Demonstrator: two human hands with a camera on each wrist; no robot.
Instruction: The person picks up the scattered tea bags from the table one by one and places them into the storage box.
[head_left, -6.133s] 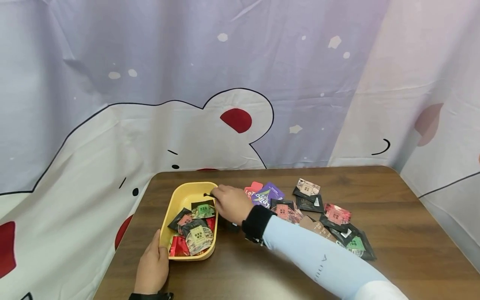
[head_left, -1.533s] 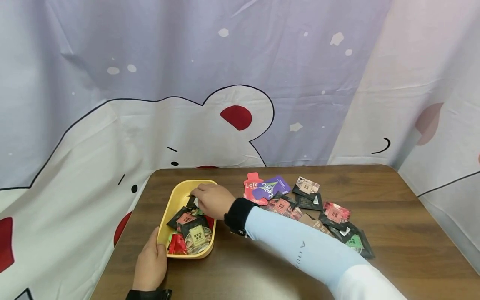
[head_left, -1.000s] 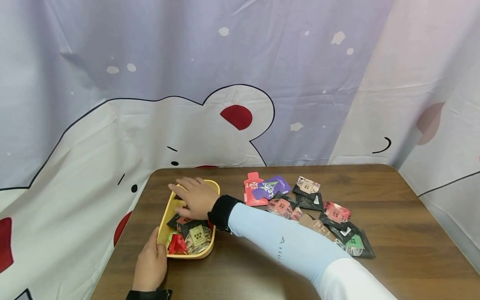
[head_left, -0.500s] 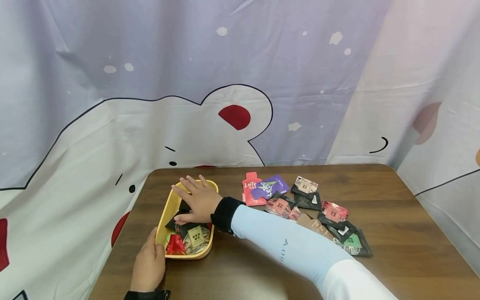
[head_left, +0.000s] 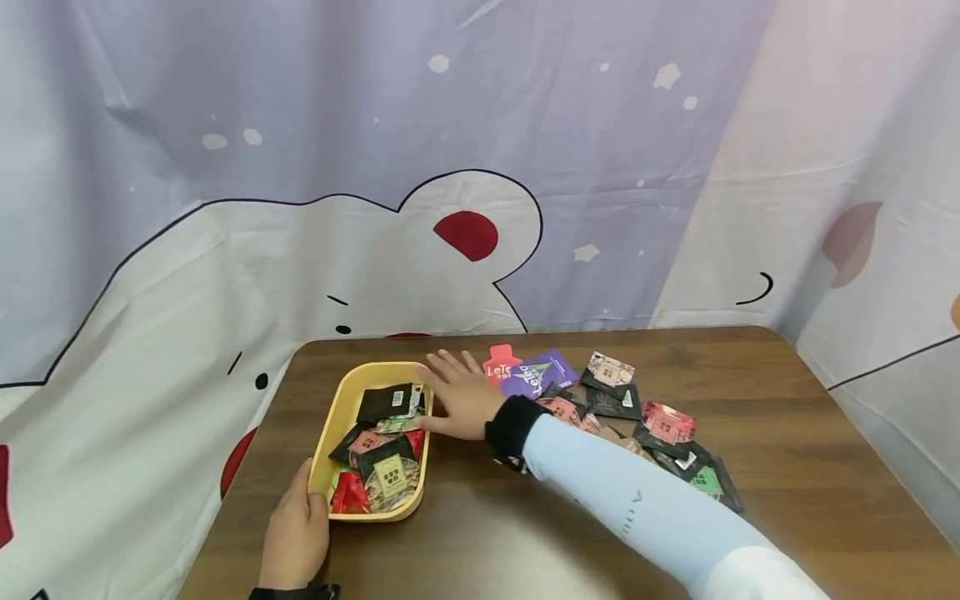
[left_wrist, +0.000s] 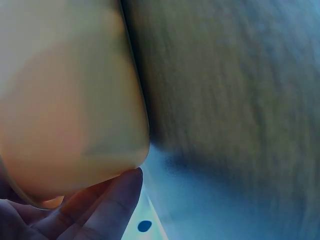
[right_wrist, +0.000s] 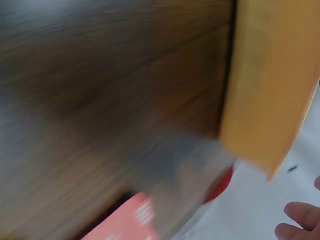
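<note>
Bear-print curtain (head_left: 375, 208) behind wooden table (head_left: 787, 433)

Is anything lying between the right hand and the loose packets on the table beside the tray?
Nothing visible does. The right hand hovers open beside the yellow tray, and the nearest loose packets lie just beyond it on bare table.

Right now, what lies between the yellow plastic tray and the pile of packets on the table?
The open right hand, seen in the head view.
</note>
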